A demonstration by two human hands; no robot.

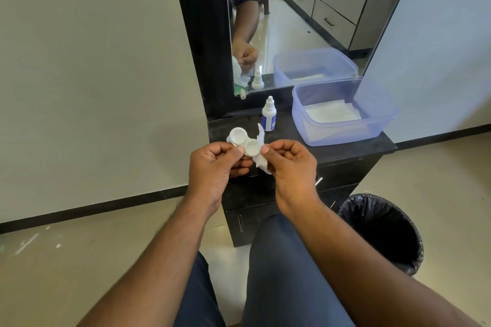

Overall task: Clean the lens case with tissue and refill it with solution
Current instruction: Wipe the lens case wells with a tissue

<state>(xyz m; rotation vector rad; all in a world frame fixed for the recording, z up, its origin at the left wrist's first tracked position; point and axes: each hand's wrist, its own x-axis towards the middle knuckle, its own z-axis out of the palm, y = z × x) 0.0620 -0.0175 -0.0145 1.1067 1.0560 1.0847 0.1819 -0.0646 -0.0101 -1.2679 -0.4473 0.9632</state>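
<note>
Wiping stage: lens case (244, 142) held over the dark dresser top (345, 147), not yet refilled.

My left hand (216, 164) pinches the near edge of the open case, both wells facing up; my right hand (289, 160) pinches a crumpled tissue (261, 158) that touches the case's right well. I judge cleaning is still in hand. The next move calls for pressing the tissue into each well, then reaching for the solution bottle (269, 115), which stands capped just beyond the case, beside the blue tub (382, 125).
</note>
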